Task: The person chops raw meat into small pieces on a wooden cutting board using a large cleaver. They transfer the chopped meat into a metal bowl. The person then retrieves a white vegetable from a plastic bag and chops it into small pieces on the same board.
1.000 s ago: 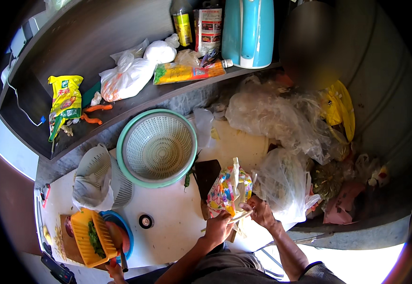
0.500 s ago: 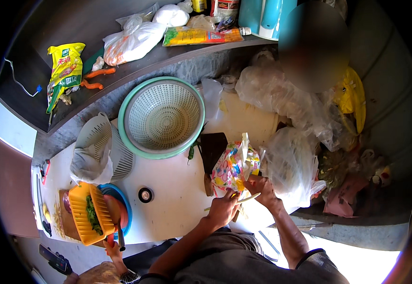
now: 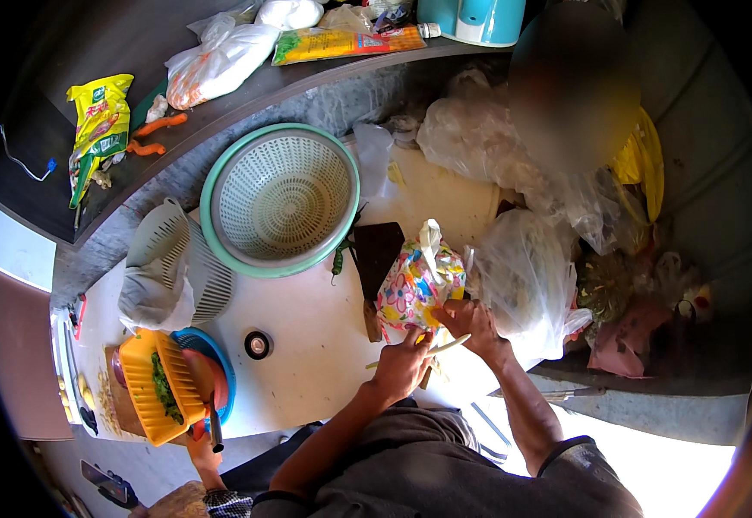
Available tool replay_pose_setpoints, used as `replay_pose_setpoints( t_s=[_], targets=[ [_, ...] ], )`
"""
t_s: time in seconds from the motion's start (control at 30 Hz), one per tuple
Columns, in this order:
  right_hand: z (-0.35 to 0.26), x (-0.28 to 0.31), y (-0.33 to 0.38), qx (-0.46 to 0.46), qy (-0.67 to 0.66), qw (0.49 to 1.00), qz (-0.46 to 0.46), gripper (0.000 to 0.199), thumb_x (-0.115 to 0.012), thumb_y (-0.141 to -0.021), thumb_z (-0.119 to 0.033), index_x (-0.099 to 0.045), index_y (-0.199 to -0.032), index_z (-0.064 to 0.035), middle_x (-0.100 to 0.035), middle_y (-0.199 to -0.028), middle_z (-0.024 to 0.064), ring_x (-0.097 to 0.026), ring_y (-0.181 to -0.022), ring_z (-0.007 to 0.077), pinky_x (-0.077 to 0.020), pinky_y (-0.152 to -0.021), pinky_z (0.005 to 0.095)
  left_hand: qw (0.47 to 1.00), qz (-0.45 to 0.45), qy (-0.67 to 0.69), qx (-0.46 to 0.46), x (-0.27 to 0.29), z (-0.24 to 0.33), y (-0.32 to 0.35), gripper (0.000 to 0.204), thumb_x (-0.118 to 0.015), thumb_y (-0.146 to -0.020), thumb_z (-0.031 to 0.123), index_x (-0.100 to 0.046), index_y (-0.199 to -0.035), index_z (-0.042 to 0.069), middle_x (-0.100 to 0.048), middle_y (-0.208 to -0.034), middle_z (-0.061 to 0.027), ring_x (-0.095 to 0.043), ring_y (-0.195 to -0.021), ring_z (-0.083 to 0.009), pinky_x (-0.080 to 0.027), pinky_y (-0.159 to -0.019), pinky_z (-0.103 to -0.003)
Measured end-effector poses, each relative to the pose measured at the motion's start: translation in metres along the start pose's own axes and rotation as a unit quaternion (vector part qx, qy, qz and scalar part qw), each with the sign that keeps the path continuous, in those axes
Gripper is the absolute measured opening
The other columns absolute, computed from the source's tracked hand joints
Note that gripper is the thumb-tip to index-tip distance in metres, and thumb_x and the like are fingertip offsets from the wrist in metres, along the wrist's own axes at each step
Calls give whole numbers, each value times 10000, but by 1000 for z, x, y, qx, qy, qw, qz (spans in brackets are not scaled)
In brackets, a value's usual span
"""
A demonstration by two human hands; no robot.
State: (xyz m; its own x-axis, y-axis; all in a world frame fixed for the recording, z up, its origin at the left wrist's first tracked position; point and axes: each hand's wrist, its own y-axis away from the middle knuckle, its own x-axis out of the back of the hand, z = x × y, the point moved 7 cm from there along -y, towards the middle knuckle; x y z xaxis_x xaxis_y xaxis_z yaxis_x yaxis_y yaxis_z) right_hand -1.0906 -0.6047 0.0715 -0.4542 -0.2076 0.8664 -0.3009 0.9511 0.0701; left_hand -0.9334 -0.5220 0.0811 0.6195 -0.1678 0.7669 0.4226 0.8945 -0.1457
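Note:
My left hand [image 3: 400, 369] is closed around a thin pale stalk [image 3: 452, 344], which sticks out on both sides of its fingers. My right hand [image 3: 474, 328] is just to the right, its fingertips pinched together close to the left fingertips; what they pinch is too small to make out. Right behind both hands stands a plastic bag with a bright flower print [image 3: 410, 281], its top twisted up. A cleaver with a dark blade [image 3: 379, 252] and wooden handle [image 3: 371, 320] lies partly under the bag's left side.
A mint-rimmed basin [image 3: 207, 207] holds a grey colander [image 3: 290, 203]. Another person's hand [image 3: 203, 449] is by an orange basket of greens [image 3: 139, 371] at lower left. Clear plastic bags [image 3: 527, 268] crowd the right; a small round black item [image 3: 258, 345] is on the white table [image 3: 315, 380].
The view has shifted slightly, so the surroundings sit a little higher and further left. Both my hands stay close together at the stalk, with only small finger movement.

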Motion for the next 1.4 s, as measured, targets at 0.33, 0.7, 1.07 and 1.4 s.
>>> replay_pose_setpoints(
  t_s=[0.33,0.7,1.07,1.4],
  targets=[
    [-17,34,5,40,-144,980,128,270,-752,-937,-172,-637,-746,-19,-644,-649,171,-660,-563,360,-491,-532,444,991,68,102,45,35,-6,8,337,-771,-932,53,-711,-1259,-3,-727,-1216,-181,-753,-997,-378,-621,-829,-423],
    [-48,90,-95,182,-87,962,185,248,-724,-949,-140,-621,-757,-20,-630,-674,205,-637,-578,392,-483,-540,482,969,185,84,139,123,-10,86,254,-764,-952,83,-741,-1190,0,-747,-1164,-179,-763,-942,-354,-619,-789,-402],
    [-69,70,-303,265,26,947,181,262,-652,-1009,-320,-756,-1000,-79,-757,-917,205,-734,-896,403,-571,-836,531,931,211,107,277,112,-11,160,232,-694,-1020,104,-731,-1204,-34,-726,-1108,-204,-717,-984,-354,-563,-851,-408],
    [-39,46,-359,253,-100,958,95,319,-660,-1017,-335,-738,-1043,-27,-754,-1035,232,-731,-990,397,-570,-892,511,916,214,78,329,100,-14,185,215,-698,-1009,109,-739,-1179,-15,-717,-1062,-207,-709,-942,-389,-560,-822,-438]
  ],
)
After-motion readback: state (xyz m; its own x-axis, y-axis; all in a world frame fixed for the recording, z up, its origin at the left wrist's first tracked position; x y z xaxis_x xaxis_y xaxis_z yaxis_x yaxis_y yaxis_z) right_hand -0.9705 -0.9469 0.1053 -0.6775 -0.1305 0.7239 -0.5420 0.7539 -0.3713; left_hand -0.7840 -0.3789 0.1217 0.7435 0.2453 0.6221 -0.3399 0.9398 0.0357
